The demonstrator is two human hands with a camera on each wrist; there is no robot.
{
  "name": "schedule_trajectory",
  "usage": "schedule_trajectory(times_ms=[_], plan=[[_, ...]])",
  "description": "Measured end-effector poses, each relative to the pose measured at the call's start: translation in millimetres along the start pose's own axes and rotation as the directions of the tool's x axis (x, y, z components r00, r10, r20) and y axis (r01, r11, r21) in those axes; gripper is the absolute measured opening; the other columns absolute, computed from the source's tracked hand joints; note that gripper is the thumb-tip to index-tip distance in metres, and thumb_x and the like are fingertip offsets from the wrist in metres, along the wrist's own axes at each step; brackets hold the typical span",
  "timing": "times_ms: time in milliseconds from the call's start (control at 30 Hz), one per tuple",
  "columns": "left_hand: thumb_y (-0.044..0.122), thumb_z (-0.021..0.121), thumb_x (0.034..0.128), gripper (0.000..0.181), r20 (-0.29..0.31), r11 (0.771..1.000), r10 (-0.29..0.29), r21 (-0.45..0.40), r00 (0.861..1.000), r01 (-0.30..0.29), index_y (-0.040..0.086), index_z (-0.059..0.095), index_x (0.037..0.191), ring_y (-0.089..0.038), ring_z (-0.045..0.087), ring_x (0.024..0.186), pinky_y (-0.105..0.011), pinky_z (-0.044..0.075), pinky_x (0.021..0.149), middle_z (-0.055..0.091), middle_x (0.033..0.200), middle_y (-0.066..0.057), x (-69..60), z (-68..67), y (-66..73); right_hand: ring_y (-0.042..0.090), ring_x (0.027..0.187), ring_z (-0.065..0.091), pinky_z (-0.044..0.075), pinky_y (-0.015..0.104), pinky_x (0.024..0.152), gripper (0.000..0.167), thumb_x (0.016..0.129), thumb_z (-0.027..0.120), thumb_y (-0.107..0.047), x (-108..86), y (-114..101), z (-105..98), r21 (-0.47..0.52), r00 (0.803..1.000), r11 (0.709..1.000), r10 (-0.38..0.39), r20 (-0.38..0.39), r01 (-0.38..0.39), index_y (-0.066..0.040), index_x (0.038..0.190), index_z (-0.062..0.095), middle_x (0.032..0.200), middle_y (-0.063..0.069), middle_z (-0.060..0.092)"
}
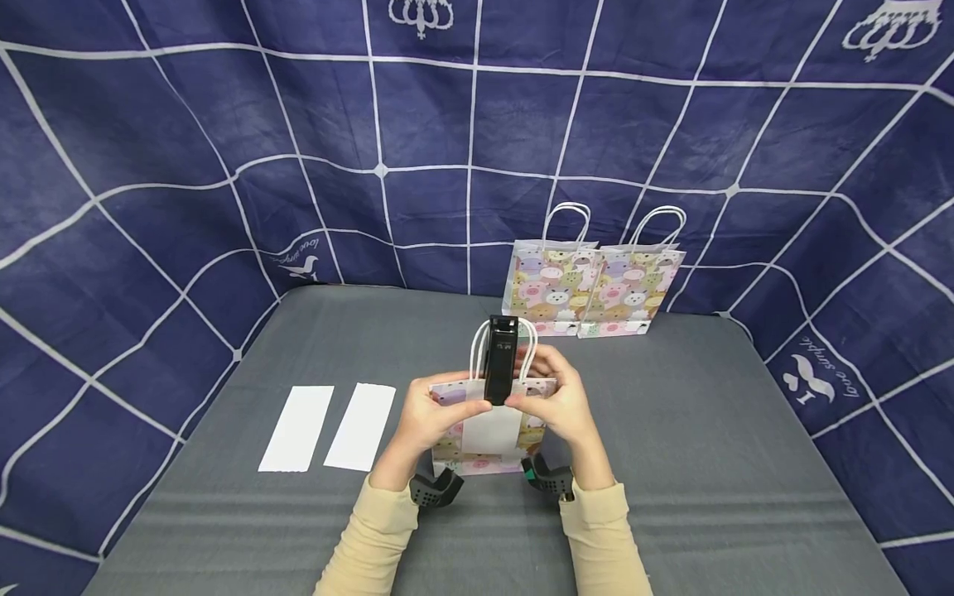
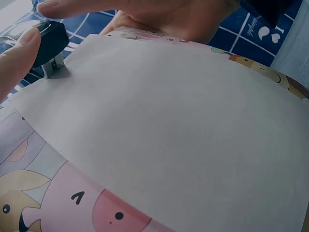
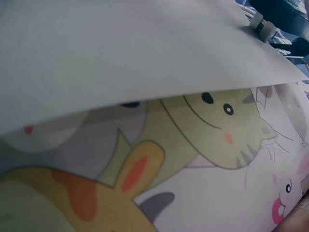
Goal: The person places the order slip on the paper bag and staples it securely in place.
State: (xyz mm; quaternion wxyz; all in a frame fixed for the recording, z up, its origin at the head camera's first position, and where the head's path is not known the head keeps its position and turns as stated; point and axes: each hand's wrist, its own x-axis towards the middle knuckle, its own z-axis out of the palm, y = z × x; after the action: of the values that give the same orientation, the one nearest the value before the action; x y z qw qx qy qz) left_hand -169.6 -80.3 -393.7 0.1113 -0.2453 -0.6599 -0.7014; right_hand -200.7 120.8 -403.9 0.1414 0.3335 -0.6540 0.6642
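A small paper gift bag (image 1: 450,451) with a cartoon animal print is between my hands, its white rope handles (image 1: 530,331) upright. Against its front lies a white paper strip (image 1: 492,432). A black stapler (image 1: 501,358) straddles the top edge of strip and bag, its nose toward me. My left hand (image 1: 423,420) pinches the stapler's nose, thumb on top, the other fingers mostly hidden behind the bag. From the other side my right hand (image 1: 564,401) grips the stapler too, thumb on the nose, fingers behind. The left wrist view shows the stapler's nose (image 2: 53,41) on the strip's edge.
Two matching gift bags (image 1: 551,285) stand side by side at the back right, by the blue gridded cloth (image 1: 425,207). Two white paper strips (image 1: 296,429) lie on the grey table (image 1: 708,463) to the left.
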Motion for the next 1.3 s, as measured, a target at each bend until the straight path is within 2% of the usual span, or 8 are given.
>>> schedule_trajectory(times_ms=[167, 400, 733, 967, 1167, 1300], plan=[[-0.021, 0.072, 0.0661, 0.033, 0.004, 1.0, 0.031, 0.004, 1.0, -0.031, -0.02, 0.062, 0.097, -0.008, 0.065, 0.08, -0.026, 0.053, 0.065, 0.064, 0.091, -0.032, 0.8, -0.3, 0.6, 0.014, 0.09, 0.064, 0.051, 0.027, 0.076, 0.052, 0.064, 0.084, 0.002, -0.9, -4.4, 1.7, -0.059, 0.998, 0.996, 0.065, 0.026, -0.063, 0.009, 0.108, 0.058, 0.098, -0.001, 0.069], [-0.021, 0.072, 0.0664, 0.031, 0.017, 0.999, 0.037, 0.02, 0.999, -0.038, -0.019, 0.063, 0.096, -0.009, 0.065, 0.079, -0.025, 0.053, 0.065, 0.065, 0.091, -0.029, 0.5, -1.0, 3.9, 0.016, 0.089, 0.064, 0.052, 0.03, 0.075, 0.043, 0.064, 0.081, 0.009, -2.5, -11.1, 5.4, -0.082, 0.995, 0.992, 0.097, 0.032, -0.094, 0.008, 0.104, 0.065, 0.098, 0.0, 0.069], [-0.016, 0.072, 0.0698, 0.031, 0.048, 0.995, 0.056, 0.081, 0.997, -0.06, -0.015, 0.064, 0.1, -0.01, 0.063, 0.08, -0.026, 0.052, 0.064, 0.066, 0.094, -0.026, -0.1, -3.5, 7.9, 0.014, 0.09, 0.063, 0.051, 0.029, 0.078, 0.043, 0.063, 0.077, 0.017, -2.2, -12.3, 8.9, -0.099, 0.997, 0.992, 0.079, 0.022, -0.077, 0.01, 0.103, 0.063, 0.096, 0.001, 0.069], [-0.013, 0.074, 0.069, 0.031, -0.008, 0.982, 0.09, 0.167, 0.996, -0.087, -0.013, 0.066, 0.099, -0.011, 0.059, 0.087, -0.025, 0.048, 0.072, 0.067, 0.091, -0.022, -0.8, -2.8, 8.8, 0.011, 0.09, 0.061, 0.049, 0.027, 0.077, 0.038, 0.065, 0.076, 0.016, 2.1, -32.0, 19.5, -0.144, 0.999, 0.988, 0.045, -0.01, -0.046, 0.012, 0.1, 0.062, 0.092, 0.009, 0.068], [-0.014, 0.074, 0.0671, 0.03, -0.05, 0.971, 0.123, 0.212, 0.991, -0.109, -0.013, 0.067, 0.096, -0.016, 0.056, 0.086, -0.027, 0.045, 0.075, 0.067, 0.086, -0.022, -1.3, 0.1, 14.0, 0.013, 0.087, 0.062, 0.05, 0.027, 0.075, 0.035, 0.066, 0.08, 0.008, -1.6, -10.1, 17.3, -0.152, 0.999, 0.988, 0.006, -0.044, -0.012, 0.007, 0.098, 0.066, 0.088, 0.009, 0.068], [-0.014, 0.075, 0.0667, 0.028, -0.055, 0.962, 0.16, 0.233, 0.986, -0.143, -0.012, 0.068, 0.094, -0.018, 0.052, 0.083, -0.029, 0.041, 0.074, 0.068, 0.082, -0.02, -1.5, 1.2, 16.9, 0.013, 0.082, 0.063, 0.052, 0.027, 0.071, 0.03, 0.066, 0.08, 0.008, -0.6, -7.6, 18.2, -0.12, 0.998, 0.993, -0.017, -0.062, 0.01, 0.008, 0.093, 0.067, 0.086, 0.006, 0.069]])
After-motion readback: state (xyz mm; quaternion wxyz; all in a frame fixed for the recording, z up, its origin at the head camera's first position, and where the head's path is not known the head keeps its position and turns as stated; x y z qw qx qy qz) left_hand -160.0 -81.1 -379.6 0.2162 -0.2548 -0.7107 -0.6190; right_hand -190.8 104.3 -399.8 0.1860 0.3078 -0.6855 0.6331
